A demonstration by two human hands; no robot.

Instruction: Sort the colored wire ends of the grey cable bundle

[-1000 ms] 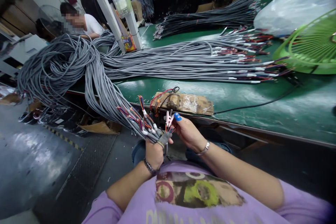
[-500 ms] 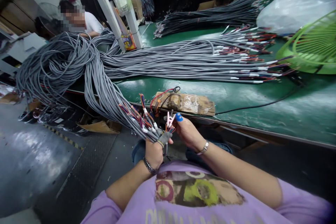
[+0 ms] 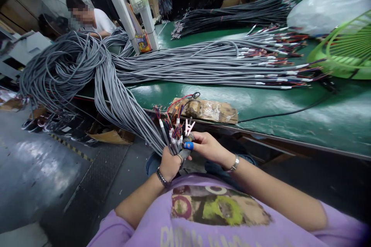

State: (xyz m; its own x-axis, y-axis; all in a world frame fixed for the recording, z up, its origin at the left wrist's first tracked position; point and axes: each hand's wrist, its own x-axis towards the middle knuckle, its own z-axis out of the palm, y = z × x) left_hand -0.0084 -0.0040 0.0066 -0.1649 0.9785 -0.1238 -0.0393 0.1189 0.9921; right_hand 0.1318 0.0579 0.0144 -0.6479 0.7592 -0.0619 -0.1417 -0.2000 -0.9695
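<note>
My left hand is wrapped round a bundle of grey cables close to their ends, grey material covering its thumb. White-banded ends with fanned-out coloured wires stick up above that fist. Blue tape or a cover is on the thumb of my right hand, whose fingers are pinched together beside the left thumb. What lies between those fingertips is hidden. A pink clothespin stands just above the right fingertips, at the bench edge.
A wooden board lies on the green bench at its front edge. Long grey cables stretch behind it, coiled at left. A black cable bundle, green fan and white post stand farther back. A person sits at far left.
My right hand has moved left and down, its fingers closing beside my left thumb. The wire ends in my left hand now stand more upright and fanned out.
</note>
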